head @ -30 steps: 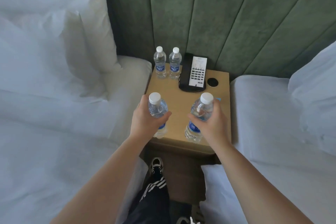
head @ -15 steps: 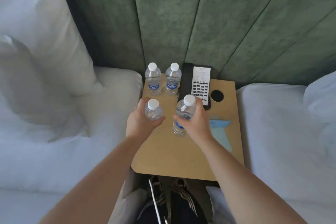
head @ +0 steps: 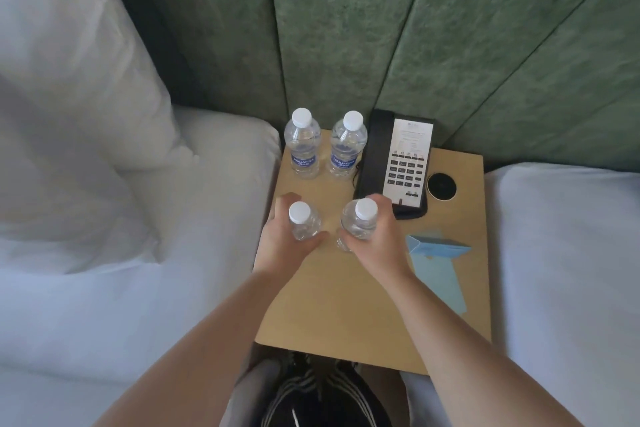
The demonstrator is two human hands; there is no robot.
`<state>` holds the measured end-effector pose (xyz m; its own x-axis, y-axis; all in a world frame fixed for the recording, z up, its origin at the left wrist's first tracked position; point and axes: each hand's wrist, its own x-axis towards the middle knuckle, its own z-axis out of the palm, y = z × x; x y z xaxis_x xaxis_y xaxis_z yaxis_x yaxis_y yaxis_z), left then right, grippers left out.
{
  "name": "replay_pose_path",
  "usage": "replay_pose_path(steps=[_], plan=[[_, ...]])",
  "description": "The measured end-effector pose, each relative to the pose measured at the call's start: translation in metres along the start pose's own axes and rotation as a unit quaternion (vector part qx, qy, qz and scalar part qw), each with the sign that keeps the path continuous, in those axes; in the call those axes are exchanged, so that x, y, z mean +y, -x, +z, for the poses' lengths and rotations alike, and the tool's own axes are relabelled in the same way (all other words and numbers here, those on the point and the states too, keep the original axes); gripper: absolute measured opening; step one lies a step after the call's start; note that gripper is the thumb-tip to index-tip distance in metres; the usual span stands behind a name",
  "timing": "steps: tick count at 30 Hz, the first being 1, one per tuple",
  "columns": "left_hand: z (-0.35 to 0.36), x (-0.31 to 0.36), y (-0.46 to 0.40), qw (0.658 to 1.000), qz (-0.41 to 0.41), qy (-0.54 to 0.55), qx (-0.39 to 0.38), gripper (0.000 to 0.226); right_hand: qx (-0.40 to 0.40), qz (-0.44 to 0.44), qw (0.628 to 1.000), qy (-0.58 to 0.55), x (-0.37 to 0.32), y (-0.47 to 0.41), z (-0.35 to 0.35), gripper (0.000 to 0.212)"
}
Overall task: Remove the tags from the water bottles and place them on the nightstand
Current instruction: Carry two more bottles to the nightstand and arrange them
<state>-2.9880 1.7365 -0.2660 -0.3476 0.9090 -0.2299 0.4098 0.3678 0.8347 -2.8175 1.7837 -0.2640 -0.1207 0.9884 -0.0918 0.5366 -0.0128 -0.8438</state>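
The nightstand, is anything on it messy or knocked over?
Nothing is spilled or knocked over. Two capped bottles stand upright at the back of the nightstand, and each hand holds another. Only the blue paper tags look untidy, lying loose and overlapping near the right edge.

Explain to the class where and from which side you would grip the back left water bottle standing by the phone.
Grip the back left bottle round its body near the blue label, reaching from the front left. It stands upright, the second bottle crowds its right side, and the headboard closes off the back.
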Motion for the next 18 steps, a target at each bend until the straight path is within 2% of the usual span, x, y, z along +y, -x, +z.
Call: replay_pose_path(steps=[5,8,10,13,16,18], plan=[[0.0,-0.001,0.001,1.0,0.017,0.01,-0.016,0.079,-0.002,0.003,1.0,0.003,0.004,0.003,0.0,0.072],[-0.009,0.004,0.006,0.997,0.041,0.033,-0.065,0.106,-0.042,0.02,0.999,-0.006,0.0,0.005,-0.006,0.082],[-0.02,0.01,0.007,0.995,0.038,0.053,-0.08,0.103,-0.079,0.052,0.994,-0.053,-0.005,0.005,-0.016,0.088],[-0.039,0.024,-0.012,0.992,0.053,0.111,-0.024,0.08,-0.065,0.068,0.987,-0.133,-0.018,-0.01,-0.035,0.08],[-0.05,0.043,-0.061,0.996,0.015,0.072,0.051,0.085,-0.022,0.064,0.989,-0.133,-0.035,-0.053,-0.045,0.078],[-0.049,0.05,-0.096,0.999,-0.007,0.017,0.04,0.091,-0.031,0.053,0.996,-0.069,-0.044,-0.085,-0.043,0.085]])
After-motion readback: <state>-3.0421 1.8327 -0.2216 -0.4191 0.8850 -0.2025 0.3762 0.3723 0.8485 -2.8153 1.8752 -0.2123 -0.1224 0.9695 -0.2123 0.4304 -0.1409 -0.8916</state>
